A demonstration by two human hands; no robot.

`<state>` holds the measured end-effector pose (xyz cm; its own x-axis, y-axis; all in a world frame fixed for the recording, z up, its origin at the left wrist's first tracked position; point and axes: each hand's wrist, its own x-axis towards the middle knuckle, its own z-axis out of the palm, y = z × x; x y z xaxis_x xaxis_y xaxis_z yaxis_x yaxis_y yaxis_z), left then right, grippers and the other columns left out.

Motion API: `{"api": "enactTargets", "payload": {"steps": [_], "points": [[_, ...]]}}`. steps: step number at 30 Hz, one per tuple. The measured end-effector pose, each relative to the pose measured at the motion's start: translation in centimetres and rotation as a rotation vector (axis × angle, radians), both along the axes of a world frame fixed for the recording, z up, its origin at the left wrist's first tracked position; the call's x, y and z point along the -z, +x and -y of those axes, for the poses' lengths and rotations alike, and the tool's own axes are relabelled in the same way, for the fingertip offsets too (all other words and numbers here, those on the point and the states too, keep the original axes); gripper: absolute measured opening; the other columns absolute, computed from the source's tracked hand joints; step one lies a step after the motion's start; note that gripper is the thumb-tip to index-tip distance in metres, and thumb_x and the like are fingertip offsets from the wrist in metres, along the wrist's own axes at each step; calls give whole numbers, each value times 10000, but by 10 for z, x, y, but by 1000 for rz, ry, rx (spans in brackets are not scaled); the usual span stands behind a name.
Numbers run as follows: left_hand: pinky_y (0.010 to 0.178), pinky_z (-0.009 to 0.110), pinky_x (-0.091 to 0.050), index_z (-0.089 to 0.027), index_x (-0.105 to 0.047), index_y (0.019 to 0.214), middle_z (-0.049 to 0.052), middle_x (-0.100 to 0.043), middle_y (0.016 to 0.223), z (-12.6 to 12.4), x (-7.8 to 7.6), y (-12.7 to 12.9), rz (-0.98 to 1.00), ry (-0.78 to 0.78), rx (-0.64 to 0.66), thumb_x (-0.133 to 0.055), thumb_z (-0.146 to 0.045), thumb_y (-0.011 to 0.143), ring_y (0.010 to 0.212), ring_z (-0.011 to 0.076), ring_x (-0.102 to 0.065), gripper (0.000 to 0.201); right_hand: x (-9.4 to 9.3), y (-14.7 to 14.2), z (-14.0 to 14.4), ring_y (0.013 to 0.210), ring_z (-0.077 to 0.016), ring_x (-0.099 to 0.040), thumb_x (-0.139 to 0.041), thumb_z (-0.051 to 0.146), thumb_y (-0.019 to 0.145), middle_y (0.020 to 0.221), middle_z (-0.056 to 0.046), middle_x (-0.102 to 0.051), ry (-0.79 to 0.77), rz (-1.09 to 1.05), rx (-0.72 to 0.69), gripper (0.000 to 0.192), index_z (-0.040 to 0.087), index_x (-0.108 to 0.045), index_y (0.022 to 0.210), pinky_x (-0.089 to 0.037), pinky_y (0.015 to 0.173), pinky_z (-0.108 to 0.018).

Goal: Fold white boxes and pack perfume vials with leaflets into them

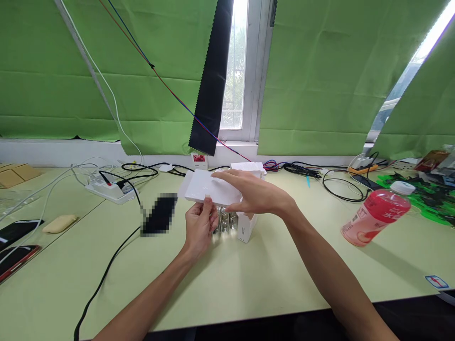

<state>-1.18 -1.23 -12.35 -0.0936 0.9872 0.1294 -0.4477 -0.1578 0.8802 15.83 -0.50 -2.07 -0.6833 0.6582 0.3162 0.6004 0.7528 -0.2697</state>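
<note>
Nearest came the bare front of the bench point(277, 289), and beyond it the left grip point(199, 226), pinching the near edge of a white box point(204, 186), thumb on top and the other fingers curled below. Just past the left grip, partly hidden under the box, stood or lay some clear, shiny vials point(223, 220), with a white carton point(244, 228) beside them on the right. The box itself was held up over the vials, broad and flat, a thin flap point(182, 185) sticking out at its left end. The right grip point(258, 190) was spread across the box's right part, fingers over the top and thumb lower, near the close edge; whether it bore weight I could not tell. I judged the box light and fairly stiff, probably card, with a smooth face that might slide under dry fingertips (its contents, if any, were out of sight). The two short ends seemed the surest hold, with flat palms; a hard squeeze mid-face could dent it, and the flap looked too flimsy to lift by. The vials, seemingly glass, called for more care against knocks. Farther back were a second box point(245, 166) and coiled cables point(301, 169).
</note>
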Motion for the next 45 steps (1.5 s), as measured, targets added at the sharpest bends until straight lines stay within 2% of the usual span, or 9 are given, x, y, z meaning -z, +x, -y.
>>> {"api": "enactTargets", "payload": {"steps": [7,10,19,25,35,41,45], "points": [[324,139,-223,-147,-516,639,-58,-429,511,-1,5,-1,-43,8,-20,-831,-669,660,391,11,-283,610,3,-11,5,1210,-302,-563,-723,282,890,1333,-157,-606,87,4,73,617,168,-449,1431,-482,985,-451],[327,143,-218,-143,-532,644,-74,-397,486,-1,6,-1,-62,10,-32,-862,-632,645,379,10,-282,590,5,-17,8,1139,-287,-578,-722,293,897,1254,-149,-612,127,20,130,573,177,-466,1397,-492,947,-438],[339,150,-244,-152,-538,678,-79,-403,497,0,7,0,-94,54,-57,-882,-567,659,389,21,-318,539,9,-27,14,1036,-284,-545,-710,263,900,1244,-151,-607,264,63,234,712,176,-358,1512,-490,913,-452],[334,154,-235,-156,-535,688,-90,-374,480,5,2,1,-109,48,-49,-879,-582,649,390,23,-296,549,7,-29,17,1060,-283,-534,-678,207,902,1290,-148,-603,234,62,231,704,197,-346,1522,-485,936,-466],[343,163,-248,-157,-560,696,-80,-392,506,6,0,4,-88,33,-50,-918,-459,626,405,29,-287,474,3,-26,18,1076,-291,-551,-627,134,841,1289,-157,-608,174,22,209,680,178,-379,1473,-478,924,-459],[350,160,-265,-156,-560,689,-75,-411,508,8,-1,4,-80,25,-44,-928,-456,612,410,31,-310,480,3,-26,17,1059,-295,-558,-644,163,841,1268,-171,-622,174,24,211,696,130,-386,1486,-482,914,-444],[351,158,-262,-145,-585,698,-65,-430,515,7,0,3,-88,35,-35,-920,-504,615,412,27,-312,498,4,-23,15,1057,-295,-565,-662,186,837,1257,-157,-628,182,9,203,676,150,-404,1461,-485,890,-436]]}}
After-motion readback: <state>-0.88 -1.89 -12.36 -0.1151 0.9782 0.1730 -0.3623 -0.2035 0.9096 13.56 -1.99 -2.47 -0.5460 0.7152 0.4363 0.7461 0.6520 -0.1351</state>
